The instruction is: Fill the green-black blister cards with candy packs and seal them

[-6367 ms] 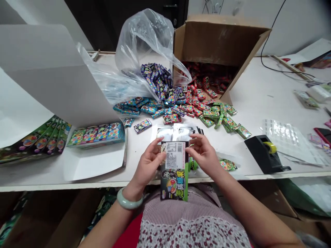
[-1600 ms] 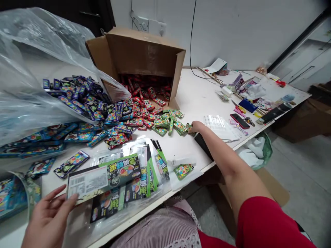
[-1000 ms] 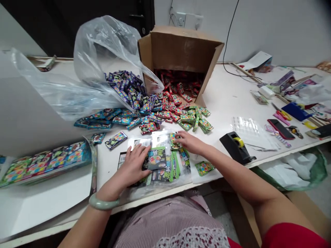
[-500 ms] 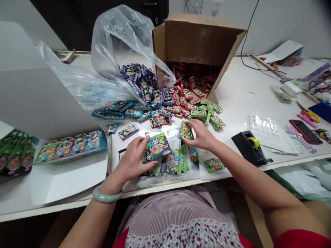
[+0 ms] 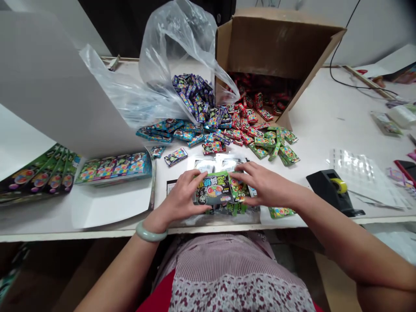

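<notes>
Head view: left hand (image 5: 182, 198) grips black card (image 5: 212, 190), right hand (image 5: 266, 185) green packet (image 5: 238, 190), near the table's front edge (image 5: 97, 235).

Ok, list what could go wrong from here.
The green packet in the right hand could snag on the dark printed piece in the left hand, right beside it. A second green packet lies near the front edge of the table by the right forearm, which might knock it off. Red packets crowd against loose green packets, so colors might get mixed.
</notes>
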Demonstrator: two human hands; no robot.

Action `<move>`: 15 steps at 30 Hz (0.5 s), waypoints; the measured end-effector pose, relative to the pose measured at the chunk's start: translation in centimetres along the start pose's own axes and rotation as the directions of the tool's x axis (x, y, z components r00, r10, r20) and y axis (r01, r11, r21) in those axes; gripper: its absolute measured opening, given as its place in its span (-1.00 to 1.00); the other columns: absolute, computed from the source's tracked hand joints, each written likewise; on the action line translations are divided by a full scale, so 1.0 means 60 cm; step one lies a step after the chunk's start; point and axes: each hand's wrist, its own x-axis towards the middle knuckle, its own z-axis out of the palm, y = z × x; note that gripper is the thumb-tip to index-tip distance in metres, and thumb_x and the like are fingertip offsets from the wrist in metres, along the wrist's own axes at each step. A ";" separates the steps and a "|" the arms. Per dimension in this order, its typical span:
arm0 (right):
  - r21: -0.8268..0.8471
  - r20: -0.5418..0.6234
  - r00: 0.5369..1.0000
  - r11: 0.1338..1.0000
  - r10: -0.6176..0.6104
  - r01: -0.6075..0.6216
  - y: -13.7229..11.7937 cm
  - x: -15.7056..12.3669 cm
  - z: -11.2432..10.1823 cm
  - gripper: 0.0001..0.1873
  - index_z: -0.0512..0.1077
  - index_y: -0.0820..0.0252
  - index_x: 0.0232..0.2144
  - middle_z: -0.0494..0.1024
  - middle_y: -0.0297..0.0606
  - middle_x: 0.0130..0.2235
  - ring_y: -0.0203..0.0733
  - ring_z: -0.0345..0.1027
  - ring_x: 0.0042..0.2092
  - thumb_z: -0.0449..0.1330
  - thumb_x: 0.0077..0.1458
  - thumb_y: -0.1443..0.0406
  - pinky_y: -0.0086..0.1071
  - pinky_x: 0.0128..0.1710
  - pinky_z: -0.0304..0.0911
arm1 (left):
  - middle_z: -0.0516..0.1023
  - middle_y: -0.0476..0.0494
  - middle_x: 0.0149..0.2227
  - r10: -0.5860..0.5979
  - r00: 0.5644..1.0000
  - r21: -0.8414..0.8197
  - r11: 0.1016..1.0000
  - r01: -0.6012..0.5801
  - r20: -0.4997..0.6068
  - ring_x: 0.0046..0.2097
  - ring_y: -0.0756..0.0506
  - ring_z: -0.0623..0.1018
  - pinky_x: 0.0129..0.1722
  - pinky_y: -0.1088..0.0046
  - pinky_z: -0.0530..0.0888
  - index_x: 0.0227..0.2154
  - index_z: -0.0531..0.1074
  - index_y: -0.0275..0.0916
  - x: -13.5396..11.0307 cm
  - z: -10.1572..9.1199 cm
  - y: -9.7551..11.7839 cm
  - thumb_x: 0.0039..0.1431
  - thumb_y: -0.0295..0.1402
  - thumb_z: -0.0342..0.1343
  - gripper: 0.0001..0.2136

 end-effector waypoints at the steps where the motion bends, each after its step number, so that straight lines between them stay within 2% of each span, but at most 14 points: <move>1: 0.011 0.024 1.000 1.000 -0.007 0.007 -0.003 -0.002 -0.002 -0.29 0.25 0.23 0.15 0.32 0.02 0.09 0.08 0.20 0.06 0.30 -0.05 0.22 -0.10 0.06 0.22 | 0.22 -0.34 0.07 -0.002 1.000 0.001 1.000 0.002 -0.005 0.09 -0.34 0.30 0.07 0.04 0.34 0.24 0.03 -0.20 -0.002 0.000 0.000 -0.07 -0.09 0.28 -0.16; 5: 0.088 0.076 0.997 0.996 -0.018 0.011 -0.008 -0.009 -0.013 -0.25 0.23 0.22 0.18 0.33 0.00 0.09 0.04 0.22 0.06 0.31 -0.07 0.22 -0.12 0.07 0.22 | 0.22 -0.33 0.08 0.013 1.000 -0.020 1.000 -0.012 0.025 0.10 -0.34 0.29 0.07 0.02 0.34 0.25 0.04 -0.16 -0.005 -0.003 0.000 -0.09 -0.10 0.30 -0.14; 9: 0.091 0.073 0.997 0.996 -0.026 0.019 0.001 -0.007 -0.019 -0.24 0.22 0.16 0.20 0.30 -0.03 0.13 0.05 0.18 0.11 0.31 -0.07 0.28 -0.08 0.11 0.17 | 0.20 -0.30 0.10 0.017 0.996 -0.122 0.992 -0.006 0.092 0.12 -0.33 0.30 0.09 0.03 0.35 0.23 0.07 -0.13 -0.003 -0.004 0.002 -0.11 -0.08 0.31 -0.16; 12: 0.102 0.096 0.994 0.994 -0.048 0.038 0.007 -0.002 -0.015 -0.26 0.27 0.20 0.17 0.31 0.00 0.13 0.06 0.19 0.11 0.33 -0.10 0.28 -0.08 0.11 0.18 | 0.19 -0.29 0.10 0.019 0.991 -0.175 0.985 0.004 0.131 0.13 -0.31 0.30 0.10 0.04 0.35 0.22 0.07 -0.13 0.000 0.001 0.003 -0.10 -0.06 0.30 -0.16; 15: 0.153 0.050 0.998 0.988 -0.046 0.038 0.014 0.002 -0.005 -0.29 0.29 0.18 0.15 0.32 -0.03 0.12 0.04 0.21 0.11 0.32 -0.07 0.24 -0.08 0.11 0.18 | 0.18 -0.29 0.12 -0.003 0.989 -0.200 0.979 0.033 0.150 0.14 -0.31 0.31 0.11 0.04 0.34 0.24 0.05 -0.13 0.000 0.009 0.004 -0.06 -0.05 0.27 -0.18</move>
